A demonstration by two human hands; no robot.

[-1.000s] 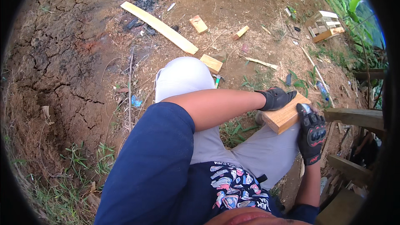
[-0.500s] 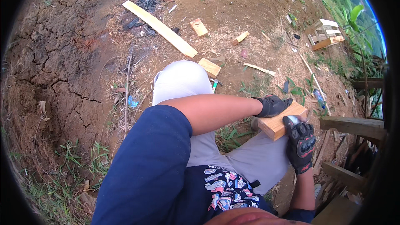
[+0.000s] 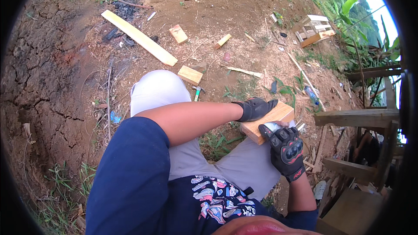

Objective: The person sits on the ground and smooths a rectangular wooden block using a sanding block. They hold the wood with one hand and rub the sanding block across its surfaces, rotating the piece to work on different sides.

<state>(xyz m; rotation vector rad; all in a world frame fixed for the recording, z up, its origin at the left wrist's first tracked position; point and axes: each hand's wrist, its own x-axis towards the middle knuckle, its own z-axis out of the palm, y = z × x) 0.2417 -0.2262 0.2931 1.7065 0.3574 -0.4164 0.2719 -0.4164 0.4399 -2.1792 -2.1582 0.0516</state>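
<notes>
A thick wooden block (image 3: pixel 278 114) rests across my right thigh. My left hand (image 3: pixel 257 109), in a black glove, lies on its top with the fingers together, gripping it. My right hand (image 3: pixel 286 149), in a black glove with hard knuckle guards and red trim, is closed at the block's near side. Under its fingers shows a small white thing (image 3: pixel 273 126) pressed to the wood; its kind I cannot make out. A green-handled hammer (image 3: pixel 198 92) lies on the ground beyond my left knee.
A long pale plank (image 3: pixel 139 37) and wood blocks (image 3: pixel 190 75) lie on the dirt ahead. A slatted wooden piece (image 3: pixel 314 30) sits far right, a plastic bottle (image 3: pixel 311 95) nearer. Timber beams (image 3: pixel 357 118) stand close on my right. Charred remains (image 3: pixel 126 8) lie far left.
The whole view has swung, so the scene sits further left. My right hand has slid a little leftward along the block's near side. My left hand keeps its place on top.
</notes>
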